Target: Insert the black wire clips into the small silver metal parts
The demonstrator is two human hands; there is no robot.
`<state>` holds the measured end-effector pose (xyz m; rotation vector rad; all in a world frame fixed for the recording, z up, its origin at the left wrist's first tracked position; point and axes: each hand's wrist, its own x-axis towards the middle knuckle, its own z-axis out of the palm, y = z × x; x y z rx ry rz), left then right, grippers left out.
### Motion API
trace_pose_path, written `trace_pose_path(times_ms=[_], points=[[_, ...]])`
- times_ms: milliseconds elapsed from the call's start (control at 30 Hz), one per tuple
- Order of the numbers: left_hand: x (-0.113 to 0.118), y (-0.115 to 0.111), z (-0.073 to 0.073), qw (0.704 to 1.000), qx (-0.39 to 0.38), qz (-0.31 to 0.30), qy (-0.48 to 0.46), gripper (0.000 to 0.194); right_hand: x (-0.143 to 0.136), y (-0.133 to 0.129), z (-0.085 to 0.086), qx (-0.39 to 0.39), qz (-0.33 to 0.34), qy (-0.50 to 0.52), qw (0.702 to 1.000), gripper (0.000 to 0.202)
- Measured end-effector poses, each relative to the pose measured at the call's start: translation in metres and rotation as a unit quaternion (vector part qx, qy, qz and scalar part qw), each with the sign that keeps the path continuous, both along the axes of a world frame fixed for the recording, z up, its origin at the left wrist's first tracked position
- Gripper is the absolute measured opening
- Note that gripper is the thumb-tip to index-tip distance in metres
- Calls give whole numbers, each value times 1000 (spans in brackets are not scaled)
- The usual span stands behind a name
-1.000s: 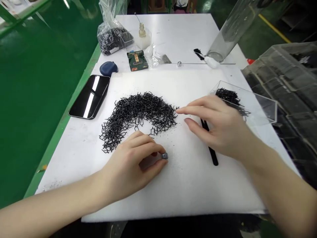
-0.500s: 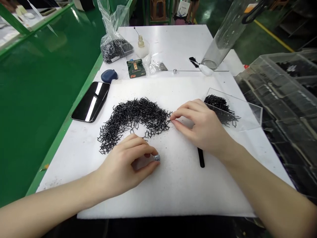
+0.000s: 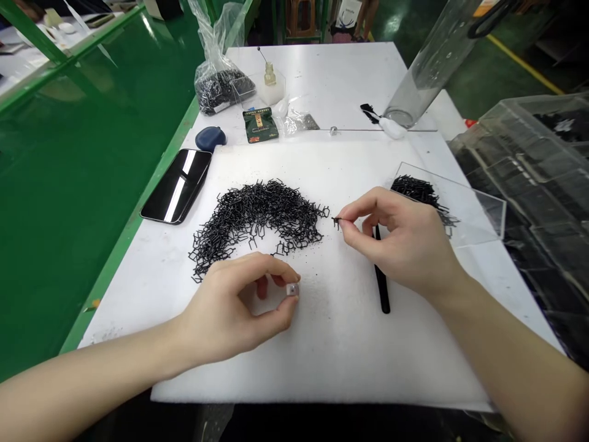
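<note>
Between the thumb and forefinger of my left hand [image 3: 251, 301] is a small silvery block [image 3: 292, 289], held over the white foam sheet [image 3: 322, 356]. My right hand [image 3: 396, 236] pinches a small black forked piece [image 3: 337, 221] by one end, just right of the curved heap of black forked pieces [image 3: 262, 209]. Black tweezers [image 3: 381, 285] lie partly under my right hand. Behind that hand, a second black pile [image 3: 416, 189] rests on a clear plate [image 3: 483, 215].
A phone [image 3: 177, 186] and a blue case [image 3: 210, 139] lie at the left. Farther back are a plastic bag [image 3: 221, 89], a green packet [image 3: 260, 125], a small bottle [image 3: 269, 74] and a tall clear cylinder [image 3: 426, 67]. Clear bins [image 3: 519, 153] stand at the right.
My right hand has moved away from the heap's right end with a black piece in its fingertips. The small block in my left hand is turned differently. The whole view has shifted slightly.
</note>
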<state>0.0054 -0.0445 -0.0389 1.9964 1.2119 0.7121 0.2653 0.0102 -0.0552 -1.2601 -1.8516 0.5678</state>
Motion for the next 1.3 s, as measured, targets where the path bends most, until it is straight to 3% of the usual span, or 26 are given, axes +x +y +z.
trace_pose_path(times_ms=[400,733,933,1300], points=[[1,4,-4,979,-107,24,-170,25,1,-3,0,-8,8,33,999,23],[0,15,1,889,-309,13,-338,21,8,-8,-1,-35,-35,46,998,11],[-2,15,-6,850,-363,2,-382,26,9,-8,-4,-50,-43,54,996,7],[-2,17,-8,851,-368,-25,-374,26,8,-4,1,-46,-69,79,993,13]])
